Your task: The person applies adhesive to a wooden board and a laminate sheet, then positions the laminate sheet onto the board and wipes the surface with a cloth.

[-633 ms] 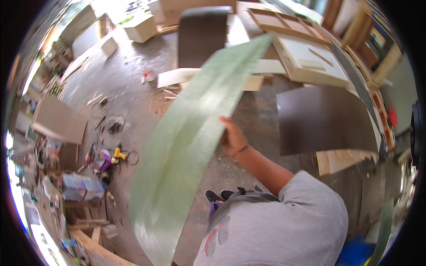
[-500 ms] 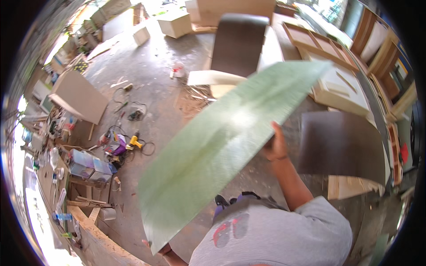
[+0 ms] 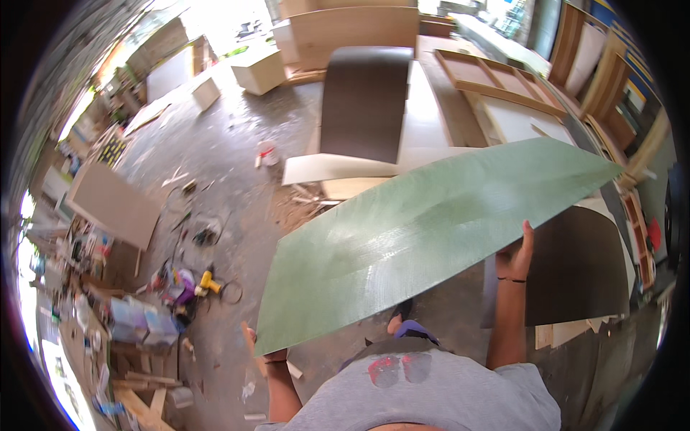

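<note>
A long, thin green sheet (image 3: 402, 237) with a faint sheen spans the space in front of me, tilted with its right end farther away. My right hand (image 3: 516, 257) grips its near edge toward the right, with the thumb standing up beside the edge and the other fingers hidden under it. At the sheet's near left corner, my left hand (image 3: 266, 350) is closed on it, most of its fingers beneath. Below and beside my right forearm is a dark brown curved panel (image 3: 578, 269). Past the sheet's far edge, another dark brown panel (image 3: 363, 104) lies over pale boards.
A yellow power drill (image 3: 209, 282) and cords lie on the floor to the left, near clear plastic boxes (image 3: 144, 321). A beige panel (image 3: 115, 205) leans farther left. Wooden boxes (image 3: 259, 70) and a divided wooden frame (image 3: 496, 75) stand at the back.
The green sheet has swung to the right and lies more level across my view. Both hands still hold it; my left hand has come up and my right hand has moved rightward.
</note>
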Demonstrator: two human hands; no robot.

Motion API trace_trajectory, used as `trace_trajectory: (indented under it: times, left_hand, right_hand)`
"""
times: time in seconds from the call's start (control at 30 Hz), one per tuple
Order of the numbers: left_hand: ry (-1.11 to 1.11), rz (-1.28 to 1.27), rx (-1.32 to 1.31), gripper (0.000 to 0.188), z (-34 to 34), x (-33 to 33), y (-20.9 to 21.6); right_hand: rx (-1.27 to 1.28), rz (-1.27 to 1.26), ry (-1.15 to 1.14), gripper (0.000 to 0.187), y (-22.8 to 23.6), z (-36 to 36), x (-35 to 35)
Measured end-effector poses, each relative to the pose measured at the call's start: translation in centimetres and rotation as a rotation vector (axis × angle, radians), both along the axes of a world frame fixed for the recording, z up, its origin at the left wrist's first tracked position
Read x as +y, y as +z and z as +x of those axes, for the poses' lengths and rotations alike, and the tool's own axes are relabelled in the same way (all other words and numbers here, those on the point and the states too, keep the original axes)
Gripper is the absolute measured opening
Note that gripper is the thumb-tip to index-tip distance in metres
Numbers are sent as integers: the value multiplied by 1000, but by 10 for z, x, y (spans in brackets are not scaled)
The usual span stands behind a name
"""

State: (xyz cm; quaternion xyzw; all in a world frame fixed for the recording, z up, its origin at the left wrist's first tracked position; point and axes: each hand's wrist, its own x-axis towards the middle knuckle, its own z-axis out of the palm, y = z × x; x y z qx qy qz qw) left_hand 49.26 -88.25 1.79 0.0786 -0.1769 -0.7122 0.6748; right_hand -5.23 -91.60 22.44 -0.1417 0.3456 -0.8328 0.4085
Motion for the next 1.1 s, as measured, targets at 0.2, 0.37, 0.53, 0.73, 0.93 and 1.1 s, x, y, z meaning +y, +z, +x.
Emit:
trace_trajectory:
  times: [0.2, 0.37, 0.53, 0.73, 0.93, 1.1]
  left_hand:
    - [-73, 167, -178, 72, -104, -127, 21]
    - [-208, 196, -130, 74, -175, -220, 16]
    - [-369, 218, -98, 74, -282, -330, 22]
    - [-488, 277, -7, 72, -384, -447, 1]
    - [-626, 328, 31, 67, -467, -540, 15]
    - [-674, 305, -30, 65, -539, -605, 20]
  right_hand:
    - [63, -20, -179, 32, 6, -101, -52]
    - [-2, -39, -307, 38, 10, -168, -74]
    - [145, -23, -463, 40, 28, -235, -112]
    - [187, 26, -617, 45, 22, -303, -161]
    - [196, -9, -705, 48, 25, -361, -199]
    - [168, 17, -764, 51, -4, -436, -224]
